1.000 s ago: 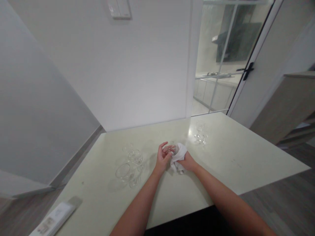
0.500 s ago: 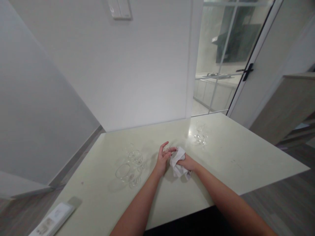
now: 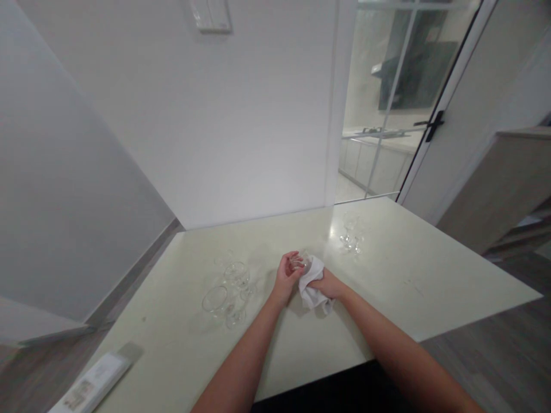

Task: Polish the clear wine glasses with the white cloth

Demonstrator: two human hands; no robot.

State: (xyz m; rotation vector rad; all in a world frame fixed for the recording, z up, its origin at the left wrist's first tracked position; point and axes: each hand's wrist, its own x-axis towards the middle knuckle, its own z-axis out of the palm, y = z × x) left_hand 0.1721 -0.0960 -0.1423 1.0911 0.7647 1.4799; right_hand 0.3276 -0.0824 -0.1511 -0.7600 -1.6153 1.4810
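My left hand (image 3: 287,277) curls its fingers around the side of a clear glass (image 3: 306,262), which is partly hidden by fingers and cloth. A crumpled white cloth (image 3: 313,287) is bunched in my right hand (image 3: 329,283) and pressed against the glass from the right. Both hands are close together above the middle of the table. To the left of my left forearm, several clear stemmed glasses, one with a wide round rim (image 3: 214,299), are grouped on the tabletop.
More clear stemmed glasses (image 3: 351,236) stand at the table's back right. A white box (image 3: 92,383) lies at the front left corner of the pale table (image 3: 387,287). A white wall (image 3: 258,143) and a glazed door (image 3: 383,103) with a black handle border the far edge.
The fingers of my left hand, spread half a second ago, have closed around the glass. My right hand and the cloth stay in nearly the same place.
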